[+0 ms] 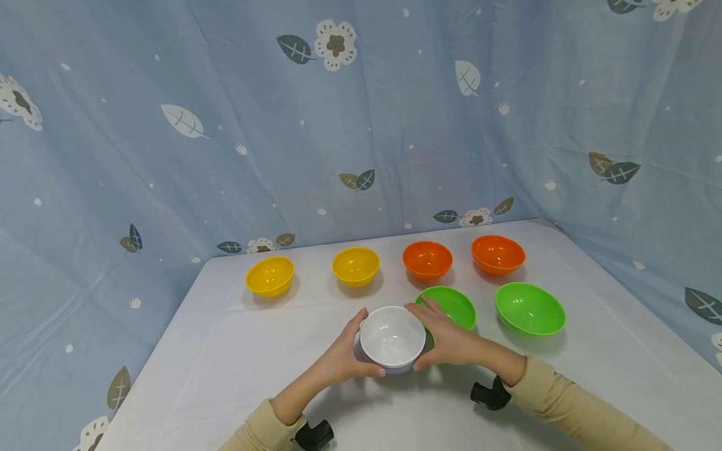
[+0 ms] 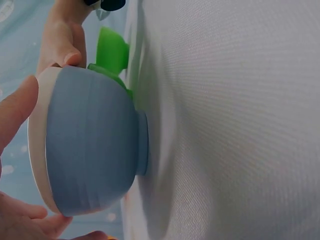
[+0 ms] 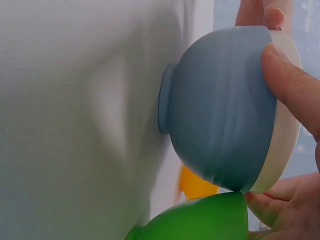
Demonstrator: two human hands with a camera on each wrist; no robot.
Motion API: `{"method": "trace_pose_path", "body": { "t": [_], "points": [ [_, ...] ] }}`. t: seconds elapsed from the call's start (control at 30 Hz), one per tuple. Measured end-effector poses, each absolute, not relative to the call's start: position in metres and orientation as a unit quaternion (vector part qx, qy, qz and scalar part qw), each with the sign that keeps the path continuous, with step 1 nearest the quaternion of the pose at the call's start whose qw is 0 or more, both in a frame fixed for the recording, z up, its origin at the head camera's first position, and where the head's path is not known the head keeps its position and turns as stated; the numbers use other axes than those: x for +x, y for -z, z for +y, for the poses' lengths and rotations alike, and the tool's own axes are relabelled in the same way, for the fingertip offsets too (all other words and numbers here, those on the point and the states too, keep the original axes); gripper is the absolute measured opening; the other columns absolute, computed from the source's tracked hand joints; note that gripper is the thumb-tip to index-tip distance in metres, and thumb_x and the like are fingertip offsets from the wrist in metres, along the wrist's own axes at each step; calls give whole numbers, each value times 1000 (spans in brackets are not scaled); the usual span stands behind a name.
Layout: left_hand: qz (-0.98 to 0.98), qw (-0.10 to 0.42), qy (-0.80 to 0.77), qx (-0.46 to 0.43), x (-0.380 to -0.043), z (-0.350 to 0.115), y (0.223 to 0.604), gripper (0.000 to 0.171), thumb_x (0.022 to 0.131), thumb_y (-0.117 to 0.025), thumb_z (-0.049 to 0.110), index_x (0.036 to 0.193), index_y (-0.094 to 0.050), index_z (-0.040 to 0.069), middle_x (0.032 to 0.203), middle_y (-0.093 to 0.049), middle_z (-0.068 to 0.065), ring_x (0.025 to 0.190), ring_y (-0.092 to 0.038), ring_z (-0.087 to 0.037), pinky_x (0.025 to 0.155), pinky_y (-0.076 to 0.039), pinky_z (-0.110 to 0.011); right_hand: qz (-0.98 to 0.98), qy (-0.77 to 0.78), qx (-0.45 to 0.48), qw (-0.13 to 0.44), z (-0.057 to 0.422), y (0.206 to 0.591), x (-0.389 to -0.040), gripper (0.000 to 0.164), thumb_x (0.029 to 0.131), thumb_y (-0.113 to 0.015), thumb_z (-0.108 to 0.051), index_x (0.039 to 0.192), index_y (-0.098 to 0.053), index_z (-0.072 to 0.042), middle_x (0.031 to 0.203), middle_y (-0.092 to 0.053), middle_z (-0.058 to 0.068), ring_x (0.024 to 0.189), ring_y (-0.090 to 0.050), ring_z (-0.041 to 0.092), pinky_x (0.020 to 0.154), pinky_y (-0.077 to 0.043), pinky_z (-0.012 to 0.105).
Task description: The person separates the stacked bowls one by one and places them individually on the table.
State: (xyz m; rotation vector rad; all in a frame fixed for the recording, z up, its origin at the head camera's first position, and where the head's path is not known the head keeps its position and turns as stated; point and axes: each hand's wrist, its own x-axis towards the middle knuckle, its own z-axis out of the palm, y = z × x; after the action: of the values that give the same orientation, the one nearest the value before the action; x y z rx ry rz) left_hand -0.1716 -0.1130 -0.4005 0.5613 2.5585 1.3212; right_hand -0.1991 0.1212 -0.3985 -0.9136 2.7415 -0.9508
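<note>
A bowl (image 1: 392, 337), white inside and blue-grey outside with a white rim band, is held upright between both hands. My left hand (image 1: 346, 356) grips its left side, thumb on the near side and fingers round the far left. On the opposite side my right hand (image 1: 445, 336) grips it the same way. In the left wrist view the blue bowl (image 2: 92, 140) shows its foot close to the white cloth; whether it touches, I cannot tell. A green bowl (image 1: 451, 302) stands just behind, partly hidden by the right hand.
Another green bowl (image 1: 530, 310) stands to the right. Along the back are two yellow bowls, one left (image 1: 270, 277) and one nearer the middle (image 1: 356, 267), and two orange bowls (image 1: 427, 261). A blue patterned curtain (image 1: 395, 125) hangs behind the white-covered table (image 1: 237, 351).
</note>
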Motion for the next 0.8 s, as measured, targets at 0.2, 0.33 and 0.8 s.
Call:
{"method": "trace_pose_path", "body": {
  "t": [0.2, 0.33, 0.8],
  "points": [
    [865, 100, -450, 196, -173, -112, 400, 106, 56, -73, 39, 134, -7, 13, 137, -13, -5, 123, -17, -23, 95, -20, -48, 898, 318, -297, 60, 120, 397, -201, 103, 47, -68, -57, 128, -29, -9, 133, -27, 11, 124, -4, 33, 90, -19, 58],
    [863, 104, -456, 193, -173, -112, 400, 108, 56, -74, 38, 134, -5, 11, 137, -12, -7, 123, -17, -25, 94, -20, -50, 899, 313, -301, 63, 119, 397, -201, 103, 47, -68, -58, 128, -29, -8, 132, -27, 12, 123, -5, 35, 90, -17, 58],
    [871, 111, -444, 180, -175, -106, 403, 113, 54, -74, 40, 134, 1, 14, 137, -8, -9, 121, -17, -27, 91, -24, -51, 895, 309, -315, 63, 116, 395, -203, 102, 47, -69, -56, 128, -29, -9, 130, -31, 6, 124, -6, 34, 91, -16, 58]
  ]
}}
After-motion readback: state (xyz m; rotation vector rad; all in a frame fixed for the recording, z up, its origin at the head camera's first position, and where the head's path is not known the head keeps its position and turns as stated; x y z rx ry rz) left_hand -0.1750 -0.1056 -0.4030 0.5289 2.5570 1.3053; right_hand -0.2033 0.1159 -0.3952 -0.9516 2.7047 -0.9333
